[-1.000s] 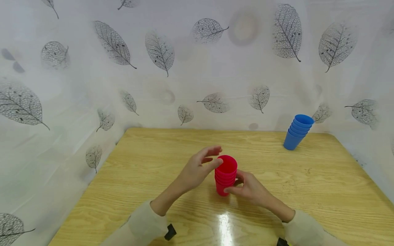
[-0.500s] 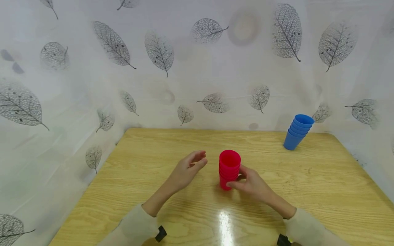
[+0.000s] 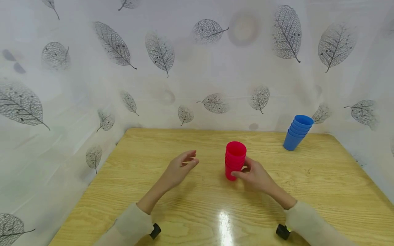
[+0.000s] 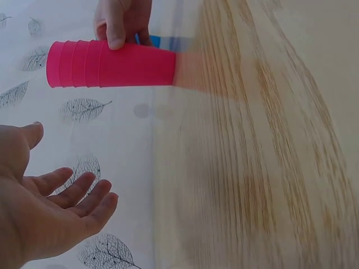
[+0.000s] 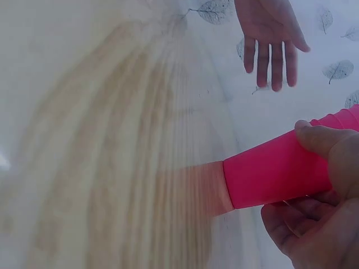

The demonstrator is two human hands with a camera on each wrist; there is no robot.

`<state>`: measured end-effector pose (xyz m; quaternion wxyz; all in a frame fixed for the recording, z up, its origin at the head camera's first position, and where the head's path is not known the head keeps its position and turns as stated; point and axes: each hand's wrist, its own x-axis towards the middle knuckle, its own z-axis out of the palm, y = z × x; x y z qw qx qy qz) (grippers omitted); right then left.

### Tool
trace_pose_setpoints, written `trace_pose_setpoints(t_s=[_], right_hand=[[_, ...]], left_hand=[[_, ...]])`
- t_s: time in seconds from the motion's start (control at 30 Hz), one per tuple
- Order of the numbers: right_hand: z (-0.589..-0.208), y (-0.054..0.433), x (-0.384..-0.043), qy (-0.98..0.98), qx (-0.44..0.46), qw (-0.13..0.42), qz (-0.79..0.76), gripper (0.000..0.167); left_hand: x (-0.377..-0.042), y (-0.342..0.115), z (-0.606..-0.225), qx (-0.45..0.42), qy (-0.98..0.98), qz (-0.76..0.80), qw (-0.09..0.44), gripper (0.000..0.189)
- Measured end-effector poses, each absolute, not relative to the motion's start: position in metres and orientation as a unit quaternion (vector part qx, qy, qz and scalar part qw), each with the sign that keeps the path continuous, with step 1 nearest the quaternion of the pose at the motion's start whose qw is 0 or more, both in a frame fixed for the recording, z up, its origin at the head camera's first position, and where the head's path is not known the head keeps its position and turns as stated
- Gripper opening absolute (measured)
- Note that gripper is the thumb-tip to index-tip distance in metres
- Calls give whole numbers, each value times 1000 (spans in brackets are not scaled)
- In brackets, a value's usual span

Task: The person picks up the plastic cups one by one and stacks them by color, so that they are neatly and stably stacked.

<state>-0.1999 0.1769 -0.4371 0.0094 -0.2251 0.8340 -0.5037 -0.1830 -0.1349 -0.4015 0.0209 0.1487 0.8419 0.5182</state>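
Observation:
A nested stack of several red plastic cups (image 3: 234, 162) stands upright near the middle of the table, mouths up. My right hand (image 3: 257, 176) grips its lower part from the right, thumb in front and fingers behind, as the right wrist view shows close by the lowest cup (image 5: 280, 171). To the left, apart from the stack, my left hand (image 3: 179, 169) hovers over the table with relaxed fingers and nothing in them. In the left wrist view the left hand's fingers (image 4: 92, 204) are spread, the palm bare.
A leaning stack of several blue cups (image 3: 297, 133) stands at the table's back right. The wooden table (image 3: 154, 147) meets a pale curtain (image 3: 184, 75) with leaf prints behind and at both sides. Dark straps (image 3: 283, 231) hang at the wrists.
My right hand has carried the red cup stack away from me and slightly to the right. My left hand has drawn off the stack's rim to the left.

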Motion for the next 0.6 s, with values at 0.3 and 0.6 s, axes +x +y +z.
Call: trace_pose_setpoints(t_s=[0.3, 0.6], right_hand=[[-438, 188, -225, 843, -198, -8, -500, 41], [-440, 198, -254, 859, -167, -21, -484, 44]], left_hand=[[-191, -152, -411, 135, 858, 495, 13, 53], [-192, -158, -410, 137, 862, 487, 21, 56]])
